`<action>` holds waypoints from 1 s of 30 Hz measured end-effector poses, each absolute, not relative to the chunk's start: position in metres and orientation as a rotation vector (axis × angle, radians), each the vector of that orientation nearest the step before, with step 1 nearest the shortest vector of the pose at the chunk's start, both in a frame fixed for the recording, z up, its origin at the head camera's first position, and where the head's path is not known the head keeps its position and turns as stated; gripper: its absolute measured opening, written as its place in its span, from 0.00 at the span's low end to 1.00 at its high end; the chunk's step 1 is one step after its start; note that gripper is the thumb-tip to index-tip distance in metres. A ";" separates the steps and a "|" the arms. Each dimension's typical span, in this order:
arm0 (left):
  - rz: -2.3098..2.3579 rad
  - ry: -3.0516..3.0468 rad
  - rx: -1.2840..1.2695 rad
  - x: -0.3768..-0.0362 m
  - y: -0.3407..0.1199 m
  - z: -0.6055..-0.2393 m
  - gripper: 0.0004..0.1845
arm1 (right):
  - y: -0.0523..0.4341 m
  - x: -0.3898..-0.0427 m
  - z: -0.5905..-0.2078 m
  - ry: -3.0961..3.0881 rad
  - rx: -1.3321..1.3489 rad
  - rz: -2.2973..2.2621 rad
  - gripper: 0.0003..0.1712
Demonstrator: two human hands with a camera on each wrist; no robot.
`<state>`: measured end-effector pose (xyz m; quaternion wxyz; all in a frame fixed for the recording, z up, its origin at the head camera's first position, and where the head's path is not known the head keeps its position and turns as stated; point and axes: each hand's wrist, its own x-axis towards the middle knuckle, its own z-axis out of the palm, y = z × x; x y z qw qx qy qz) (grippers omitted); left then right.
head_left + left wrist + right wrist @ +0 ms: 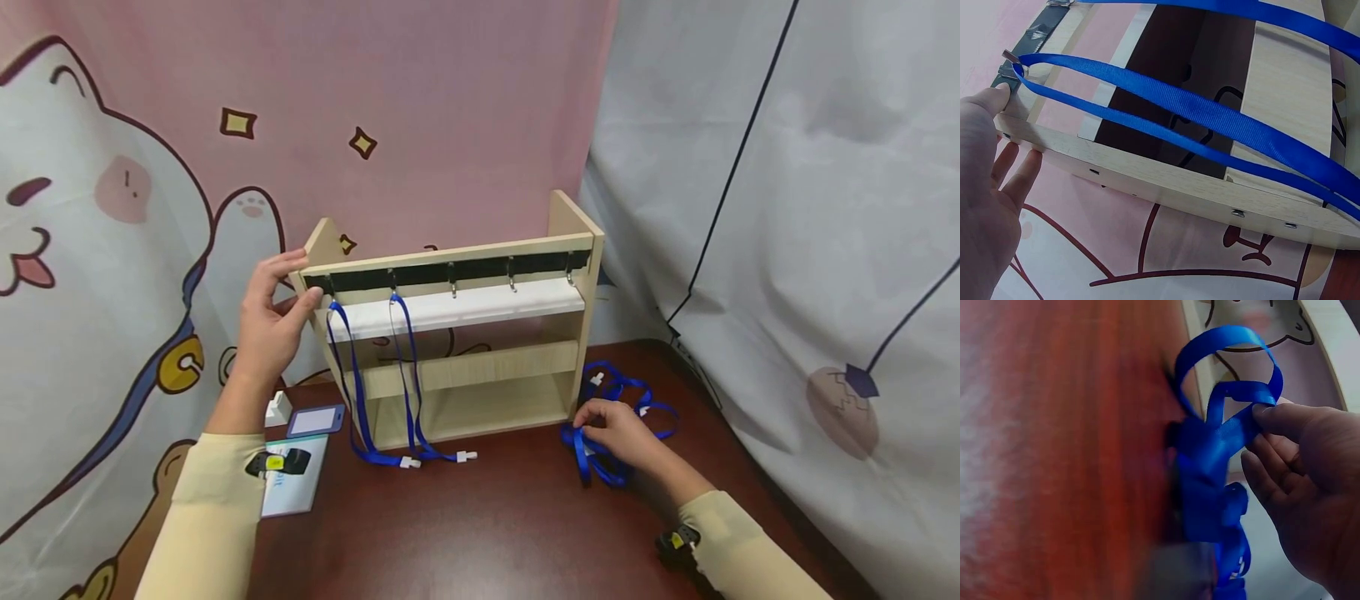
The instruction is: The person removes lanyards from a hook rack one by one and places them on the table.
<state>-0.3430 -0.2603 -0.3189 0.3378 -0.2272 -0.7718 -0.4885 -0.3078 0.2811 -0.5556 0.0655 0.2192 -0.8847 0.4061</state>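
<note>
Blue lanyards (618,417) lie in a tangled pile on the dark red counter (487,525), just beside the right end of a wooden rack (457,333). They are flat, shiny blue straps with small white clips. The right hand (618,433) rests on the pile, and its fingers pinch one strap.

Two more blue straps (375,375) hang from hooks (452,287) on a black strip along the top of the rack. Their ends reach down to the counter in front of it. Three hooks to the right are bare.

The left hand (273,321) holds the top left corner of the rack, thumb on the front and fingers on the side.

From the head camera you see the whole rack, both hands and the pile. The left wrist camera shows the thumb (988,103) right next to the first hook, with the straps running across close up. The right wrist camera shows a loop of strap (1225,394) standing up, pinched by the fingertips (1266,415). The counter there is blurry.

A card holder (317,421) and a small white thing (278,408) lie near the rack's left foot. A pink cartoon cloth (112,208) hangs behind.
</note>
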 end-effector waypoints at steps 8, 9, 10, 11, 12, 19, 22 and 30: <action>-1.266 -2.013 -0.596 -0.342 -0.261 -0.318 0.23 | 0.281 -0.305 -0.570 -2.662 0.715 1.139 0.18; -1.264 -2.015 -0.595 -0.341 -0.261 -0.318 0.23 | 0.281 -0.305 -0.571 -2.662 0.717 1.134 0.17; -1.262 -2.017 -0.595 -0.341 -0.261 -0.318 0.23 | 0.281 -0.305 -0.571 -2.664 0.715 1.129 0.17; -1.261 -2.018 -0.595 -0.341 -0.261 -0.318 0.23 | 0.282 -0.305 -0.572 -2.665 0.713 1.124 0.17; -1.260 -2.019 -0.595 -0.341 -0.261 -0.318 0.23 | 0.282 -0.305 -0.572 -2.668 0.709 1.122 0.17; -1.258 -2.021 -0.597 -0.341 -0.261 -0.318 0.23 | 0.284 -0.304 -0.576 -2.677 0.688 1.115 0.15; -1.259 -2.024 -0.593 -0.340 -0.261 -0.319 0.23 | 0.284 -0.304 -0.576 -2.664 0.693 1.121 0.15; -1.257 -2.032 -0.580 -0.340 -0.261 -0.319 0.23 | 0.286 -0.299 -0.563 -2.680 0.695 1.145 0.12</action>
